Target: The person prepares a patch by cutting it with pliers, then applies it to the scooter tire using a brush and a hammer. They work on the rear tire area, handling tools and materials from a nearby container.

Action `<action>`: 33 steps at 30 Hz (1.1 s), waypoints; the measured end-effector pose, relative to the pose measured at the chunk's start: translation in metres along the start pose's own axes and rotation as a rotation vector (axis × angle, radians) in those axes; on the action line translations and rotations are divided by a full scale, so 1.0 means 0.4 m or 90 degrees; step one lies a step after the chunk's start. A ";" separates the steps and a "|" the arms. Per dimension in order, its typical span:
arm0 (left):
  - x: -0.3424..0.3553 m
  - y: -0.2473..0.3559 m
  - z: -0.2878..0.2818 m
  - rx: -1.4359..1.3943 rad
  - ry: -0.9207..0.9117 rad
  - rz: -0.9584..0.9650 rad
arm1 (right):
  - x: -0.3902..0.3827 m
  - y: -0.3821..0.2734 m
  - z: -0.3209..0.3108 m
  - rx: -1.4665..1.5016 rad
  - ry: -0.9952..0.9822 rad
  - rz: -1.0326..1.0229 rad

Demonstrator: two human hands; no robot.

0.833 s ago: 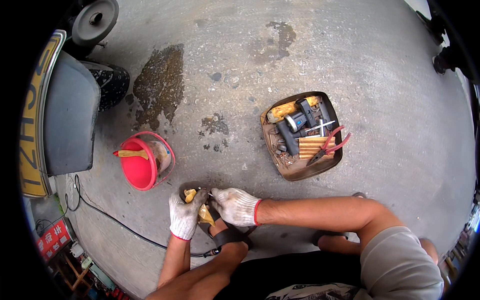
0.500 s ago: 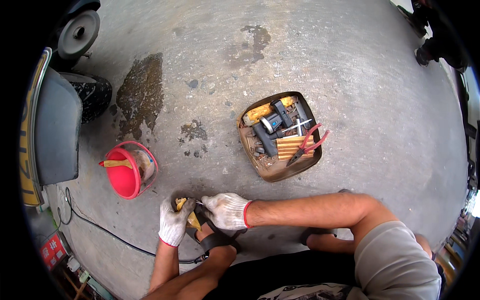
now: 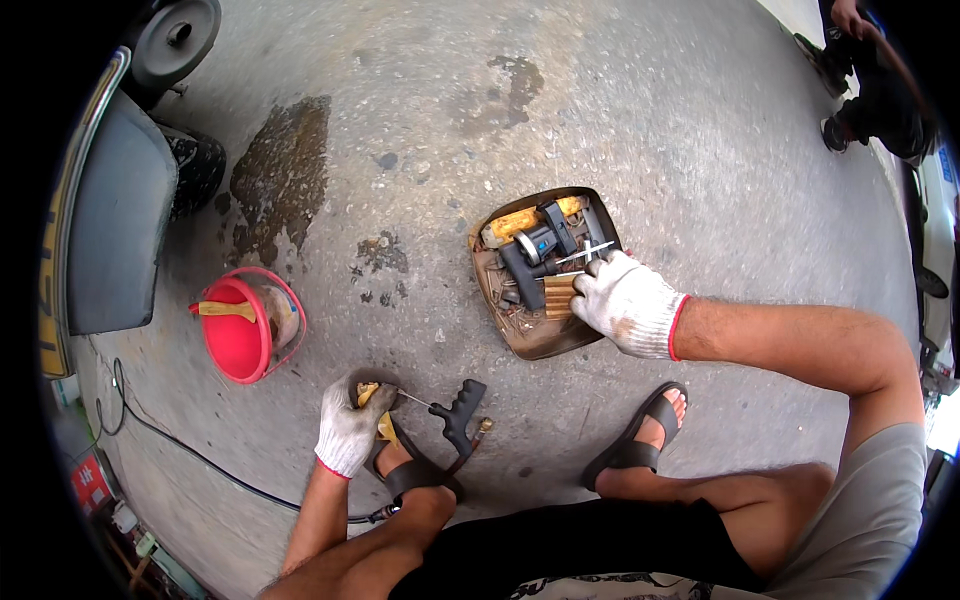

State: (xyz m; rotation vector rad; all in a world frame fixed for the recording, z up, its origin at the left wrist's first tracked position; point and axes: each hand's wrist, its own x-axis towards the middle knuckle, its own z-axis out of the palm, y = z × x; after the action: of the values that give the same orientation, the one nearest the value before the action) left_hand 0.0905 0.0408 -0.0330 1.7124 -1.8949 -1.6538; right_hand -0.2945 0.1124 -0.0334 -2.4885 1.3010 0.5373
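- Grey concrete floor (image 3: 620, 110) fills the frame, with a dark wet stain (image 3: 275, 180) at upper left.
- At the far left edge stands a vehicle with a dark seat (image 3: 115, 235), and a wheel (image 3: 175, 35) above it.
- A red bucket (image 3: 235, 335) sits at centre left on the floor, a yellow-handled tool (image 3: 225, 310) lying across its mouth.
- A black cable (image 3: 190, 455) runs along the floor at lower left.
- The left hand (image 3: 350, 430), in a white glove, is at lower centre-left, its grip pressed together round a small yellowish piece (image 3: 368, 393) held low by the floor.
- Just right of it lies a black pistol-shaped tool (image 3: 460, 410), a thin metal probe (image 3: 412, 400) pointing from it toward the left hand.
- A brown tray (image 3: 530, 340) of mixed tools sits at centre.
- The right hand (image 3: 625, 305), also gloved, rests on the tray's right rim, fingers curled over the tools; whether it pinches any one, I cannot tell.
- Two sandalled feet (image 3: 640, 440) stand at lower centre.
- Another person (image 3: 870, 90) is at the upper right edge.
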 end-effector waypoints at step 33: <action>-0.006 0.052 0.033 -0.105 -0.066 -0.061 | 0.106 0.115 -0.008 0.145 0.309 0.033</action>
State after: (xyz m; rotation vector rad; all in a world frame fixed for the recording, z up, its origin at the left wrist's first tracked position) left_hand 0.0690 0.0460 -0.0218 1.7085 -1.6854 -1.9097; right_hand -0.3098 0.0549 -0.0531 -2.4769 1.4936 -0.2169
